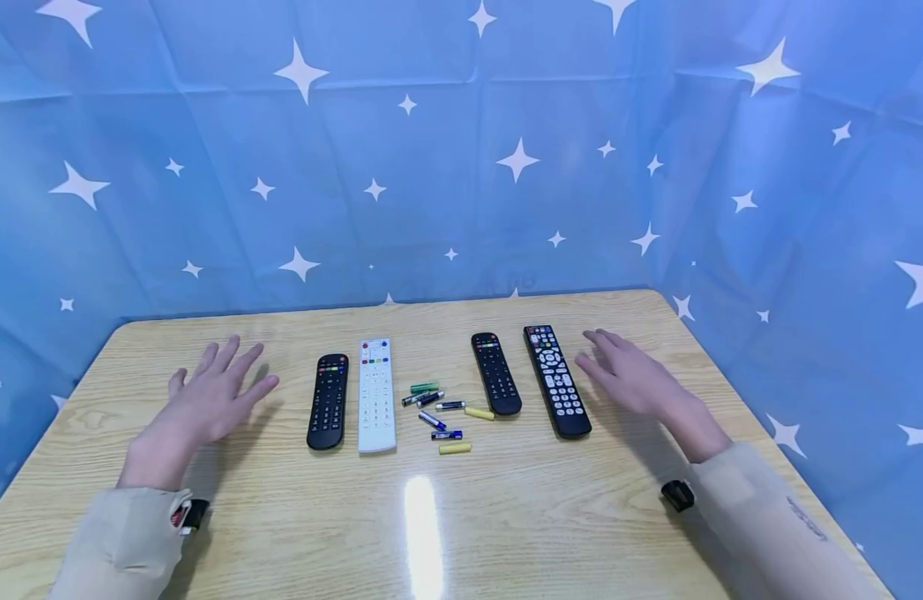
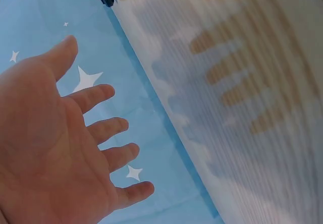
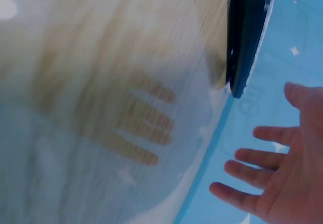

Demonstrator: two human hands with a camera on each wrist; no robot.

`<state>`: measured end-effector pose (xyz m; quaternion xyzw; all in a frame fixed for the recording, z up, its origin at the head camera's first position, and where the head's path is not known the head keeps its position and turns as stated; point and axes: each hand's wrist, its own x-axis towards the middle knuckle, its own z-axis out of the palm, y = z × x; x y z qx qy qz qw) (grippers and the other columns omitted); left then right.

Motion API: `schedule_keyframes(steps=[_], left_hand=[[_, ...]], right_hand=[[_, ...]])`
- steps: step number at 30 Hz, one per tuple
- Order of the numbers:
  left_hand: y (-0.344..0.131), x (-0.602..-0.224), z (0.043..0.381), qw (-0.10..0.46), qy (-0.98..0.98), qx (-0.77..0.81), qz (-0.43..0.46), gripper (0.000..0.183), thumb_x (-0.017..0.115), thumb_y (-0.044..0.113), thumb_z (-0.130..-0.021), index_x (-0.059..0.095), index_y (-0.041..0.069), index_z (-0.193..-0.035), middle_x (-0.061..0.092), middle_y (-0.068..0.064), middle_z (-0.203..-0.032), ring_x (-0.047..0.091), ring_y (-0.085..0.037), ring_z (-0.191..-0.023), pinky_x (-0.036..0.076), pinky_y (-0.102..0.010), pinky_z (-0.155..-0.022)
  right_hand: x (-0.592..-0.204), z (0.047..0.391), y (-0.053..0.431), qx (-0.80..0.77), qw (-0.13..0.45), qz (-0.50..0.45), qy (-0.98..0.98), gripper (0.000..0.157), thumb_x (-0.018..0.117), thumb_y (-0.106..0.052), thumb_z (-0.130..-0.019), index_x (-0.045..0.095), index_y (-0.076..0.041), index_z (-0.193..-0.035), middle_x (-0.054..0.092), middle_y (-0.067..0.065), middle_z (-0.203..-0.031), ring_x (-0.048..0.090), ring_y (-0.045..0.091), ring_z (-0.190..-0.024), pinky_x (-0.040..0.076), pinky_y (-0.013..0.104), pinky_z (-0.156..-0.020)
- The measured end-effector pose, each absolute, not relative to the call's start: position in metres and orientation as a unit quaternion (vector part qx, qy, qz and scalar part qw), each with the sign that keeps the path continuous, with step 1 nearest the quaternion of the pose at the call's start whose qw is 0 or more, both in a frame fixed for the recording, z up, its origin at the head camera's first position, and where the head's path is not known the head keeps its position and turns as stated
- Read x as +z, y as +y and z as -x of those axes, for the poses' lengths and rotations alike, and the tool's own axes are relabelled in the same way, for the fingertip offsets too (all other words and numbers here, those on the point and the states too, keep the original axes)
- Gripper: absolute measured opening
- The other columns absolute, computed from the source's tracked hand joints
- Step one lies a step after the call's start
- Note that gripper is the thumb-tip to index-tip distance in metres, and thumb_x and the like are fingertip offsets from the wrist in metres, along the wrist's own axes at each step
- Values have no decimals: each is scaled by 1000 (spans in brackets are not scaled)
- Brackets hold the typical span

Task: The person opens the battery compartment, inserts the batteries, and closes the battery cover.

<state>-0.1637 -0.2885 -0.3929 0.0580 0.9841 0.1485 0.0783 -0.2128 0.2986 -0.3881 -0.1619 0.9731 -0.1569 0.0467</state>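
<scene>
My left hand (image 1: 210, 398) hovers over the left of the table with its fingers spread, holding nothing; its bare palm also shows in the left wrist view. On the other side, my right hand (image 1: 632, 375) is held above the table, fingers extended, beside a large black remote control (image 1: 557, 382). Left of that remote lies a smaller black remote (image 1: 496, 374). Nearest to my left hand is another small black remote (image 1: 328, 402), with a white remote (image 1: 376, 396) alongside it. Several loose batteries (image 1: 432, 420) lie between the white remote and the right-hand pair, including yellow ones (image 1: 455, 447) and a green one (image 1: 424, 387).
The light wood table (image 1: 296, 517) has a glossy top with a bright reflection near its front. A blue curtain with white stars (image 1: 431, 167) hangs behind the back edge and along both sides.
</scene>
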Motion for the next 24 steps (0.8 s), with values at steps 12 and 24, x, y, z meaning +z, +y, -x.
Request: schedule_keyframes(steps=[12,24], left_hand=[[-276,-392,165,68,983,157,-61,80,31,63,-107,30,2,-159,14,-37,-161,14,-62,-142,13,-83,-102],[-262,-394,166,52,983,161,-76,75,35,60,-107,39,2,-155,22,-37,-158,22,-62,-139,19,-80,-98]], right_hand=[[-384,221,267,-149,32,167,974,62,49,-42,-109,45,3,-150,51,31,-143,55,48,-125,44,64,-102],[-390,226,239,-102,45,151,982,73,52,-45,-106,37,9,-152,50,36,-140,57,50,-120,49,63,-94]])
